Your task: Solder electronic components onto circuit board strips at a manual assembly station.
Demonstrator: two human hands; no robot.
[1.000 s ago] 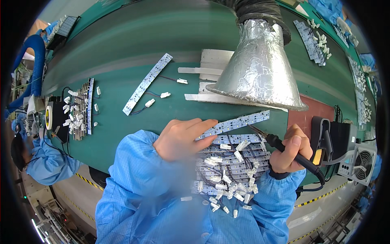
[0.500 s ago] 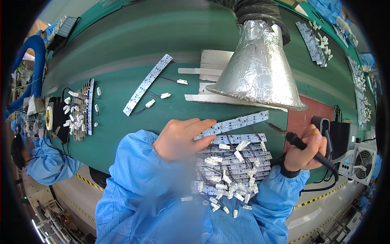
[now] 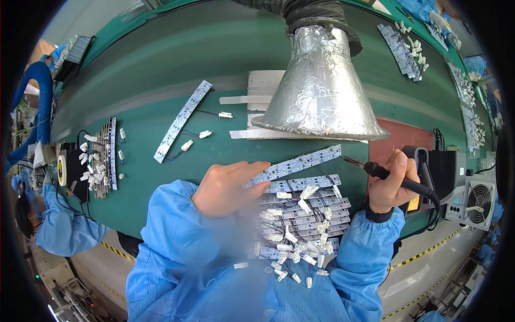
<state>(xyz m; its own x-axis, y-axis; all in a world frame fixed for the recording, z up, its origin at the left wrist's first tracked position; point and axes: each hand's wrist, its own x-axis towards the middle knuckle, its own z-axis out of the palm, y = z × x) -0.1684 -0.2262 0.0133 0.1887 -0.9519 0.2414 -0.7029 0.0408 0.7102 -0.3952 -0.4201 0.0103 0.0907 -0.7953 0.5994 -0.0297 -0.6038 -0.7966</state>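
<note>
Between the thumb and fingers of my left hand (image 3: 228,188) is the left end of an LED circuit board strip (image 3: 303,163), tilted up to the right. My right hand (image 3: 396,182) grips a soldering iron (image 3: 375,169) like a pen. The iron's tip points left, close to the strip's right end; I cannot tell whether they touch. Below the strip lies a pile of similar LED strips (image 3: 335,212), with dark wires and several white connectors (image 3: 311,247) hanging toward my body. A blurred patch hides part of my left wrist.
A foil-covered fume hood (image 3: 322,86) stands over the far middle. One wired LED strip (image 3: 182,121) lies apart at the left, beyond it a stack of strips (image 3: 104,155). A red mat (image 3: 405,138) and a box with a fan (image 3: 475,204) are at the right. A co-worker's sleeve (image 3: 70,225) shows at the left.
The soldering iron's tip is closer to the right end of the held strip. My left hand keeps its grip. The whole view has shifted slightly.
</note>
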